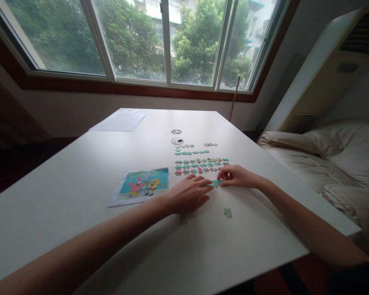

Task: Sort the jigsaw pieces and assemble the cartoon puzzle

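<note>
Right hand (238,177) pinches the teal puzzle piece (215,183); my left hand (189,193) lies flat, open, fingertips touching it.

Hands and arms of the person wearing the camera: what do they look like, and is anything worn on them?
The left arm and right arm are bare along all that shows, with no sleeves. The left hand and right hand are bare too: no gloves, and no ring, watch or bracelet can be seen.
</note>
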### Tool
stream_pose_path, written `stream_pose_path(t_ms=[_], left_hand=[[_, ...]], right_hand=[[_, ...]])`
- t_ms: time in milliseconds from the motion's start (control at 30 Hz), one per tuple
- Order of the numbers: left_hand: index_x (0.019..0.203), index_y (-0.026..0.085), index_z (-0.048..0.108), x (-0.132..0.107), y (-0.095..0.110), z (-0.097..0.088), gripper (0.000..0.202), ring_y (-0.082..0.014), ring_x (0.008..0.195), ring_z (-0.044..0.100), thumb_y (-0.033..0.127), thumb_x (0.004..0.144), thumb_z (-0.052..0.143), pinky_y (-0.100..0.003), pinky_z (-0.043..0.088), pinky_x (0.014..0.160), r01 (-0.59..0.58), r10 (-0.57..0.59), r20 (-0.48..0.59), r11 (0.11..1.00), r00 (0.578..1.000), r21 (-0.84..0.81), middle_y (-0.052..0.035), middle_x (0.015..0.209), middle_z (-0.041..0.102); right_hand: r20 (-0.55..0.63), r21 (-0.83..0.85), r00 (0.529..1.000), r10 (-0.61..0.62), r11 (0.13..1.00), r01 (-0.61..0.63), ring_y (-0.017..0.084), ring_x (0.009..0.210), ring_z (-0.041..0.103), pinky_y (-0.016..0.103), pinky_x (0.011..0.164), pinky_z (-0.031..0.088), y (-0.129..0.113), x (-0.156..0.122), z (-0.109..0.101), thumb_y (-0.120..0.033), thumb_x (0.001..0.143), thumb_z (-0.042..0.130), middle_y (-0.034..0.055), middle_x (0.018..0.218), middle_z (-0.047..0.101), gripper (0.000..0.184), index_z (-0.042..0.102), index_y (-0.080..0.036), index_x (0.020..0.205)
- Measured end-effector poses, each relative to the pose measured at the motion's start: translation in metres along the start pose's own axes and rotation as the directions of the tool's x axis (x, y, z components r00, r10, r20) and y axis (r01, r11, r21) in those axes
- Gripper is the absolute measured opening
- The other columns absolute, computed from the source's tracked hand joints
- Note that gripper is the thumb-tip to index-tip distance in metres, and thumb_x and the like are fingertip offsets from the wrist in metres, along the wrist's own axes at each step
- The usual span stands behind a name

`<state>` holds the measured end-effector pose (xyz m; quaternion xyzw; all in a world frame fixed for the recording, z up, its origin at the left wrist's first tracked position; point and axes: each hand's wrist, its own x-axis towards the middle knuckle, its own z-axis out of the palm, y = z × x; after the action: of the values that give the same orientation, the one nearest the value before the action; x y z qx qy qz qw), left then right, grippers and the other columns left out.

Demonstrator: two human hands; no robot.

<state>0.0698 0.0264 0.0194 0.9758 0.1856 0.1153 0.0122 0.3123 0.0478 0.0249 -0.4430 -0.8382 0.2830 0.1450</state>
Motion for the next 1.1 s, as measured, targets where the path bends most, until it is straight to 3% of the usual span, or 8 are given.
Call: stream_pose_path(t_ms=[467, 1100], left_hand=[[0.12, 0.017, 0.046, 0.018, 0.011, 0.01, 0.034, -0.0222, 0.106, 0.049, 0.032, 0.09, 0.042, -0.035, 0.034, 0.089, 0.032, -0.032, 0.002, 0.999, 0.999, 0.028, -0.008, 0.12, 0.053], [0.121, 0.021, 0.046, 0.015, 0.004, 0.012, 0.033, -0.0231, 0.11, 0.047, 0.033, 0.09, 0.043, -0.04, 0.033, 0.09, 0.016, -0.016, -0.011, 0.999, 1.0, 0.05, -0.0069, 0.123, 0.052]], right_hand=[[-0.001, 0.033, 1.0, -0.01, 0.999, 0.01, 0.009, 0.06, 0.045, 0.021, 0.053, 0.035, 0.002, 0.001, 0.001, -0.037, 0.07, 0.064, -0.0015, 0.064, 0.051, 0.026, 0.064, -0.014, 0.083], [0.009, 0.052, 1.0, 0.007, 0.999, -0.007, 0.01, 0.06, 0.047, 0.021, 0.054, 0.036, 0.005, 0.0, 0.0, -0.041, 0.068, 0.065, -0.0005, 0.065, 0.054, 0.03, 0.065, -0.015, 0.084]])
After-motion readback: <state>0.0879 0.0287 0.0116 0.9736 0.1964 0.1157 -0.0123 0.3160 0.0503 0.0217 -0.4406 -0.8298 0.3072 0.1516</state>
